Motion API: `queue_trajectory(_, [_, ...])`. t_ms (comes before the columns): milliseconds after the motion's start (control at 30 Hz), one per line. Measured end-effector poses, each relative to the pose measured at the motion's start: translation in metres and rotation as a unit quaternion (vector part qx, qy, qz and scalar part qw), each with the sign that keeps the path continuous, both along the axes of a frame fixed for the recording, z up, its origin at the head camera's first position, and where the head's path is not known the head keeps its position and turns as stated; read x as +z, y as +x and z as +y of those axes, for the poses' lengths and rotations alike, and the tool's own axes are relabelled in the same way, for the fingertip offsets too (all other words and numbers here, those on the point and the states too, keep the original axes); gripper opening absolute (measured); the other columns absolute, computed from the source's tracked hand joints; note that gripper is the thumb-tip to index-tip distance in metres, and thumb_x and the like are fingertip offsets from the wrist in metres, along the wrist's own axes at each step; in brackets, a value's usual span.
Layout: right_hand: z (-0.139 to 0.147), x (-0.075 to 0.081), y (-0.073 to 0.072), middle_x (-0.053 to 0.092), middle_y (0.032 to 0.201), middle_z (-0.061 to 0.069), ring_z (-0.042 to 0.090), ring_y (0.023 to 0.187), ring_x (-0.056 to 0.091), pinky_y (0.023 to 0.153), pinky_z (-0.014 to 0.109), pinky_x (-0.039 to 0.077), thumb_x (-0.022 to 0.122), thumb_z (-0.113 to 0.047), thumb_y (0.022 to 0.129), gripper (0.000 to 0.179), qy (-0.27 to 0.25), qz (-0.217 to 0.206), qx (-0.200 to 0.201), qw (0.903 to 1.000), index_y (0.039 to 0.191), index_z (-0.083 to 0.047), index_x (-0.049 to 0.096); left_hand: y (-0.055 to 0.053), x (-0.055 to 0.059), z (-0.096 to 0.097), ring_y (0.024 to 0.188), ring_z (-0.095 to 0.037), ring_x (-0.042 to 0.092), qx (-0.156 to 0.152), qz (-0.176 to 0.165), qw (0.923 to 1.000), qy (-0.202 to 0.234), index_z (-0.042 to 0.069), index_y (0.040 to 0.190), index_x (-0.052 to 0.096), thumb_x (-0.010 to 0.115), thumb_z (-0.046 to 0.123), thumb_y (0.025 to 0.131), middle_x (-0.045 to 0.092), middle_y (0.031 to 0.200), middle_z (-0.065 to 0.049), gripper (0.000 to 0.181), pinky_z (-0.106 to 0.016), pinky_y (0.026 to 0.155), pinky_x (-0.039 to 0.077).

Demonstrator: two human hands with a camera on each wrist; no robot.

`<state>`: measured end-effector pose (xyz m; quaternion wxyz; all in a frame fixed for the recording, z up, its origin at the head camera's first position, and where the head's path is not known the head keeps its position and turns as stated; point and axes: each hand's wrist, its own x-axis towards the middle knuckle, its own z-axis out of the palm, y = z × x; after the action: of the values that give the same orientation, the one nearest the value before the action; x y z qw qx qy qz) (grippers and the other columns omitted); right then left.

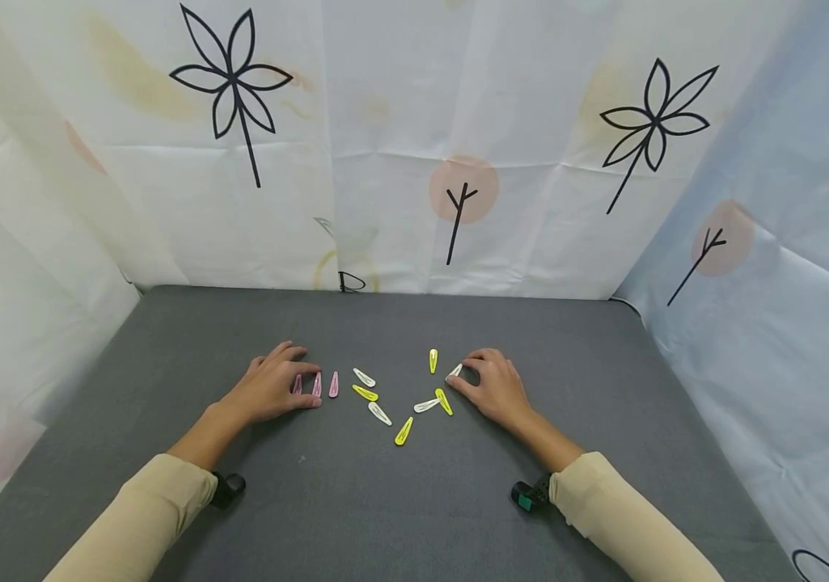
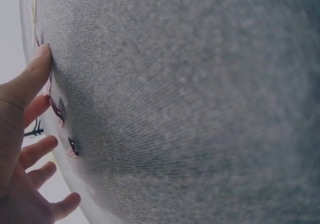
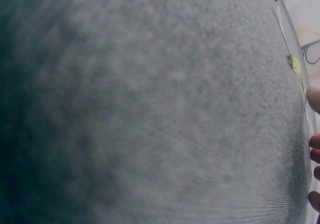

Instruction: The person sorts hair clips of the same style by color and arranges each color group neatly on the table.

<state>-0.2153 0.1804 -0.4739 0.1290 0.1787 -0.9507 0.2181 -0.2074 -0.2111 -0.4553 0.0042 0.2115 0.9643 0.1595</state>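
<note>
On the grey table lie several snap hair clips in pink, white and yellow. My left hand [image 1: 276, 386] has thumb and index finger at the two ends of a pink hair clip [image 1: 317, 385], pinching it lengthwise. One pink hair clip [image 1: 298, 385] lies under that hand's arch, and another pink hair clip [image 1: 334, 385] sits just to its right. My right hand [image 1: 494, 386] pinches a white hair clip [image 1: 454, 371] between thumb and index finger at the right of the group. In the right wrist view only its fingertips [image 3: 314, 100] show at the edge.
Between the hands are scattered white hair clips [image 1: 365, 377], [image 1: 380, 414] and yellow hair clips [image 1: 403, 432], [image 1: 433, 361]. A yellow hair clip [image 1: 444, 402] touches a white hair clip [image 1: 426, 406]. Printed white cloth [image 1: 385, 105] hangs behind the grey table [image 1: 399, 517].
</note>
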Motion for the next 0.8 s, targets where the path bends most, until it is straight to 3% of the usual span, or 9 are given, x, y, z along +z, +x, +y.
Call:
queue_trajectory(333, [0.001, 0.001, 0.000, 0.065, 0.119, 0.012, 0.032, 0.119, 0.055, 0.096, 0.053, 0.043, 0.077, -0.041, 0.085, 0.049, -0.006, -0.007, 0.010, 0.9999, 0.116, -0.004, 0.073, -0.001, 0.005, 0.002, 0.137, -0.046, 0.037, -0.006, -0.010, 0.9999, 0.000, 0.011, 0.119, 0.073, 0.084, 0.043, 0.077, 0.051, 0.139, -0.025, 0.053, -0.073, 0.095, 0.033])
queue_trajectory(533, [0.000, 0.002, 0.000, 0.065, 0.117, 0.011, 0.032, 0.118, 0.056, 0.095, 0.053, 0.043, 0.078, -0.040, 0.085, 0.047, 0.001, -0.007, 0.016, 0.9998, 0.114, -0.004, 0.073, -0.002, 0.006, 0.004, 0.136, -0.043, 0.039, -0.006, -0.015, 0.9998, 0.012, 0.010, 0.117, 0.074, 0.074, 0.049, 0.086, 0.051, 0.140, -0.025, 0.050, -0.071, 0.095, 0.036])
queue_trajectory(800, [0.005, -0.001, -0.004, 0.065, 0.117, 0.010, 0.031, 0.115, 0.057, 0.091, 0.053, 0.043, 0.080, -0.036, 0.083, 0.046, -0.010, -0.009, 0.041, 0.9991, 0.118, -0.007, 0.073, 0.000, 0.005, 0.027, 0.132, -0.040, 0.046, 0.014, 0.066, 0.9977, 0.008, 0.005, 0.109, 0.075, 0.076, 0.042, 0.087, 0.054, 0.137, -0.023, 0.043, -0.066, 0.093, 0.041])
